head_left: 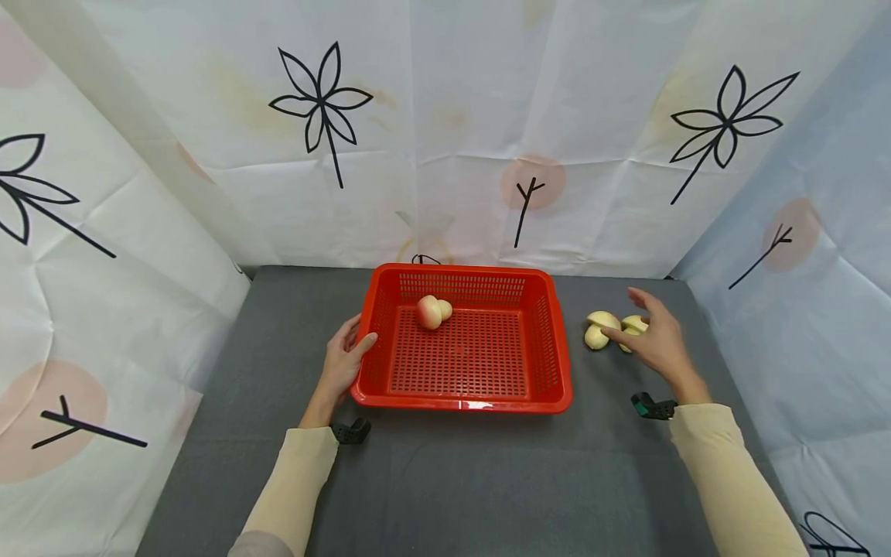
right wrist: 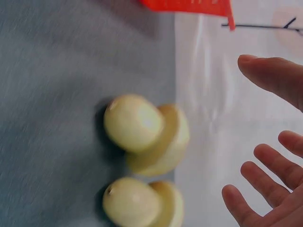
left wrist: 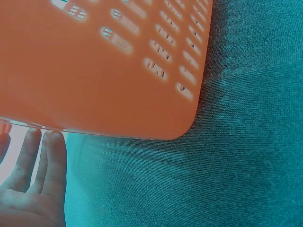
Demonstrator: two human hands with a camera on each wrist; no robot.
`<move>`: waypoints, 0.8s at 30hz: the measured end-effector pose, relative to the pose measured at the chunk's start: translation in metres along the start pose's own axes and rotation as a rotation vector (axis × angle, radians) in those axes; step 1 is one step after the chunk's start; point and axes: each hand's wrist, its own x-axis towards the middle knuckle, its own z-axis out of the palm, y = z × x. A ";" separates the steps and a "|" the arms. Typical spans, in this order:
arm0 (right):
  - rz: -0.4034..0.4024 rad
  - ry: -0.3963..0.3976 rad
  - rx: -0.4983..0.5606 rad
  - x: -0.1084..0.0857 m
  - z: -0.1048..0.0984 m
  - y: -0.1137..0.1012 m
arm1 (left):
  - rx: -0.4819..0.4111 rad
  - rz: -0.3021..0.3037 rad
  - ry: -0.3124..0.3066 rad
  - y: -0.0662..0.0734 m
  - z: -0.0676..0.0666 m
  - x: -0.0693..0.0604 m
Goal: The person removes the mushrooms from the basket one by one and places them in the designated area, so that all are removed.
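A red plastic basket with slotted walls sits on the grey table. At its left side my left hand grips the rim, thumb over the edge and fingers outside. The left wrist view shows those fingers reaching up to the basket's rim. Inside the basket lie a red-and-cream round fruit, like a peach, and a smaller pale fruit. On the right, my right hand hovers with spread fingers by several pale yellow fruits, some oval, some longer. It holds nothing.
Black wrist devices are strapped at both wrists. White cloth with leaf drawings hangs behind the table and along both sides. A thin dark wire shows behind the basket. Grey table surface lies in front of it.
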 end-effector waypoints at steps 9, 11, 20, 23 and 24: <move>-0.115 0.012 0.014 0.011 0.011 -0.027 | -0.010 -0.036 -0.018 0.012 0.001 -0.004; -0.123 0.008 0.025 0.013 0.014 -0.035 | -0.011 -0.037 -0.021 0.013 0.001 -0.004; -0.257 -0.015 0.057 0.026 0.038 -0.072 | 0.011 -0.014 -0.001 0.000 -0.001 0.000; -0.252 -0.062 0.068 0.030 0.048 -0.083 | 0.018 0.002 0.002 0.000 0.000 -0.001; -0.249 -0.077 0.071 0.031 0.051 -0.087 | 0.019 0.007 0.002 0.000 0.000 -0.001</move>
